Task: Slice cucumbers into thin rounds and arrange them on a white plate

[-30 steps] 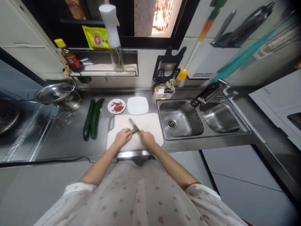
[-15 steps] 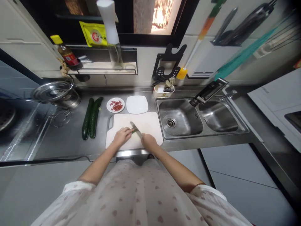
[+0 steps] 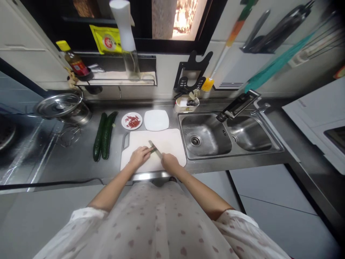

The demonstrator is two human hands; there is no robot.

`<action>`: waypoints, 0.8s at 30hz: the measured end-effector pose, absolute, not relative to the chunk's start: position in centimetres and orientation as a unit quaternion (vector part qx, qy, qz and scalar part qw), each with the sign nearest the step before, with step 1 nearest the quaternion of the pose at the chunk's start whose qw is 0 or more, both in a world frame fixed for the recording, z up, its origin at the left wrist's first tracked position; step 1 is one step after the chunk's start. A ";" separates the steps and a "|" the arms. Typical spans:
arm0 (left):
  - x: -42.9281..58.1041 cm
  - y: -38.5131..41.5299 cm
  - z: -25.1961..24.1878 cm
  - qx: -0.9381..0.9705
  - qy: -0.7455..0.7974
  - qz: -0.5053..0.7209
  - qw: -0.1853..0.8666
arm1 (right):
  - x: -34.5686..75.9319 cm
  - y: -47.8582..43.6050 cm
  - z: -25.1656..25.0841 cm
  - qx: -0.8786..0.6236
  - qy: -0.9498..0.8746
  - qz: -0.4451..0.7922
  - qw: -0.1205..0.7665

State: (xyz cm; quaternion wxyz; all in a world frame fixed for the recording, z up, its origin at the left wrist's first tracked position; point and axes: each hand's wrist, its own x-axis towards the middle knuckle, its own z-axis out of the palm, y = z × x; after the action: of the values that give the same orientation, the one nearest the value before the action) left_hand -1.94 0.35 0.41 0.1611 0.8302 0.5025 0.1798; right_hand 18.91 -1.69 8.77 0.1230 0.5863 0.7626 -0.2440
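My right hand (image 3: 170, 162) is wrapped around the handle of a kitchen knife (image 3: 155, 148), whose blade slants up and to the left over the white cutting board (image 3: 174, 142). My left hand (image 3: 139, 157) presses a slim green vegetable (image 3: 153, 149) down on the board, fingers together. The vegetable's end pokes out past the fingertips and meets the blade; most of it is hidden, and its kind is unclear. Behind the board are a small white plate with chopped red bits (image 3: 132, 121) and a bare square white plate (image 3: 156, 120).
Two cucumbers (image 3: 104, 136) lie left of the board, near a wire rack (image 3: 70, 136) and a lidded steel pot (image 3: 64, 109). To the right is a double sink (image 3: 206, 136) with a black faucet (image 3: 237, 106). A utensil holder (image 3: 186, 107) stands behind the board.
The view has shifted very slightly. Both hands keep their places and holds, with the knife still against the green vegetable.
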 end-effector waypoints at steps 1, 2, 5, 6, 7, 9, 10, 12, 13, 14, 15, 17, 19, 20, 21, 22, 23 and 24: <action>-1.9 0.4 0.4 0.831 0.502 0.180 0.160 | 18.8 -1.6 8.5 0.585 0.766 -0.239 0.119; -1.9 0.4 0.4 0.831 0.501 0.181 0.159 | 18.7 -1.5 8.3 0.584 0.769 -0.235 0.116; -1.9 0.4 0.3 0.834 0.497 0.181 0.156 | 18.3 -1.0 7.3 0.581 0.776 -0.222 0.110; -2.0 0.4 0.3 0.835 0.497 0.181 0.155 | 18.1 -0.8 7.1 0.580 0.777 -0.220 0.109; -2.0 0.4 0.2 0.835 0.497 0.179 0.155 | 18.0 -0.6 6.8 0.579 0.778 -0.219 0.108; -2.0 0.4 0.2 0.834 0.498 0.178 0.156 | 17.8 -0.3 6.6 0.580 0.777 -0.221 0.108; -2.0 0.4 0.2 0.833 0.499 0.178 0.158 | 17.8 -0.3 6.6 0.580 0.776 -0.223 0.108; -2.0 0.5 0.3 0.830 0.501 0.182 0.162 | 17.9 -0.4 6.8 0.579 0.776 -0.224 0.107; -2.0 0.5 0.3 0.829 0.502 0.185 0.164 | 18.1 -0.6 6.9 0.579 0.776 -0.225 0.109; -2.0 0.5 0.3 0.828 0.502 0.188 0.166 | 18.3 -0.8 7.1 0.579 0.775 -0.226 0.110; -1.9 0.5 0.3 0.827 0.501 0.189 0.169 | 18.4 -0.9 7.3 0.580 0.774 -0.228 0.112; -1.9 0.5 0.3 0.826 0.501 0.190 0.172 | 18.7 -1.2 7.6 0.581 0.771 -0.234 0.116; -1.9 0.5 0.3 0.826 0.502 0.190 0.174 | 18.8 -1.2 7.6 0.581 0.770 -0.237 0.117; -2.0 0.5 0.3 0.825 0.502 0.190 0.174 | 18.8 -1.1 7.4 0.579 0.772 -0.236 0.116; -2.0 0.5 0.3 0.825 0.502 0.191 0.174 | 18.7 -1.0 7.2 0.576 0.775 -0.234 0.114; -2.0 0.5 0.3 0.826 0.501 0.191 0.175 | 18.6 -0.9 7.0 0.574 0.778 -0.231 0.111; -2.0 0.5 0.2 0.826 0.501 0.191 0.175 | 18.5 -0.7 6.7 0.572 0.781 -0.226 0.108; -2.0 0.5 0.2 0.826 0.501 0.193 0.176 | 18.4 -0.5 6.5 0.571 0.783 -0.223 0.105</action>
State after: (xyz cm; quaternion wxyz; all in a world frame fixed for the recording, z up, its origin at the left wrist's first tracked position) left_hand -1.96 0.52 0.22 0.1757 0.8256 0.5005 0.1925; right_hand 18.35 -0.52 6.48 0.1050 0.5707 0.7833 -0.2230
